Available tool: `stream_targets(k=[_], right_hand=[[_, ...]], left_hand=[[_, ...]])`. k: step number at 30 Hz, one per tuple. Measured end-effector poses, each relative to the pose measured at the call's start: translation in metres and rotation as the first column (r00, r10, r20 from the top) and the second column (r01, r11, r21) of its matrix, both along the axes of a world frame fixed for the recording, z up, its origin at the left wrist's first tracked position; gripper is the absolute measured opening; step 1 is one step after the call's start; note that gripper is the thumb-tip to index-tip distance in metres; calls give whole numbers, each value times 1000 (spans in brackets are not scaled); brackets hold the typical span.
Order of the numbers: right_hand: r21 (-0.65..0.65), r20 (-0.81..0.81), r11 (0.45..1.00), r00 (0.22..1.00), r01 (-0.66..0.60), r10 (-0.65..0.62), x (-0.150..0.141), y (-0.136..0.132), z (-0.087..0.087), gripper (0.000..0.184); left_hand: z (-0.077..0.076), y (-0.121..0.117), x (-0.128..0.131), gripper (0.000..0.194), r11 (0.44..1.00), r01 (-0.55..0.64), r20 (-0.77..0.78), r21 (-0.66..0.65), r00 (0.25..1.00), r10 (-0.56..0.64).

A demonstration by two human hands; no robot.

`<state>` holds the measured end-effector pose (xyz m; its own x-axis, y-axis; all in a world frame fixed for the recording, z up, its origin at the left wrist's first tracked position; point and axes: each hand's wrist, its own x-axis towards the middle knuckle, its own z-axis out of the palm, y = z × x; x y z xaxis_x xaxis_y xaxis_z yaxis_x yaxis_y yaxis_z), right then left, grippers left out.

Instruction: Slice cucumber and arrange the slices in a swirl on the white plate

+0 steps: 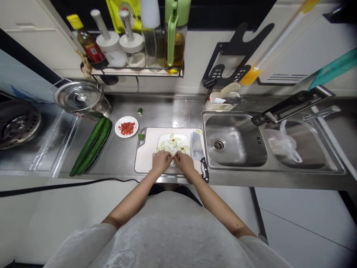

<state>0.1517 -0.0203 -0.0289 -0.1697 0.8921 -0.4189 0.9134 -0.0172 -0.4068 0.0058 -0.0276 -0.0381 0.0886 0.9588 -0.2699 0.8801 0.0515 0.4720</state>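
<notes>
A white square plate lies on a pale cutting board. Thin cucumber slices are set on it in flower-like groups, some with red bits at their centres. My left hand and my right hand meet over the plate's near edge, fingers pinched together on a pale green cucumber slice. The fingertips partly cover the slices there. To the right of my right hand, a knife rests on the board, its black handle over the near edge. One loose slice lies at the board's far right corner.
Left of the board are a small plate of chopped red pieces, whole cucumbers and a lidded steel pot. Cucumber ends lie nearby. A double sink is on the right, with a seasoning rack above.
</notes>
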Motion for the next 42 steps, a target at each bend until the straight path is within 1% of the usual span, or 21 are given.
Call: stream_targets(k=[4,8,11,14,18,20,23,27,30,32,33,36,39,42], right_hand=[[68,-83,993,992,101,-95,16,0,4,20],[142,-210,960,955,240,-208,39,-3,6,22],[186,-321,920,906,346,-276,55,-5,5,24],[235,-416,859,846,455,-334,69,-7,5,28],[256,-476,800,791,543,-385,80,-5,5,29],[265,-495,786,778,558,-386,82,-5,5,28],[278,-524,782,771,557,-363,82,-5,5,28],[315,-514,788,793,528,-326,81,-7,4,30],[331,-512,792,803,513,-306,83,-6,3,33],[339,-510,782,801,522,-314,86,-4,3,36],[338,-516,783,798,523,-310,87,-2,4,37],[366,-527,760,793,537,-307,90,3,9,44],[377,-501,752,802,540,-325,90,6,14,47],[366,-474,760,810,537,-344,90,8,17,48]], left_hand=[[7,-1,-5,17,999,-41,42,-1,998,41],[13,-2,-16,14,995,-95,72,12,993,94],[17,-3,-27,15,987,-156,91,40,984,152],[20,-4,-39,16,976,-208,100,67,974,201],[20,-3,-52,14,961,-259,110,98,963,248],[20,-3,-56,14,955,-277,121,110,957,264],[18,-2,-62,14,944,-310,123,114,947,296],[19,2,-74,15,926,-355,117,128,933,341],[21,10,-90,16,904,-391,127,171,919,373],[23,17,-104,17,876,-434,133,211,900,414],[24,21,-111,17,857,-460,138,232,888,439],[28,34,-130,18,793,-545,159,274,839,521],[30,47,-145,18,724,-634,169,271,772,612],[29,58,-156,17,677,-690,160,256,721,674]])
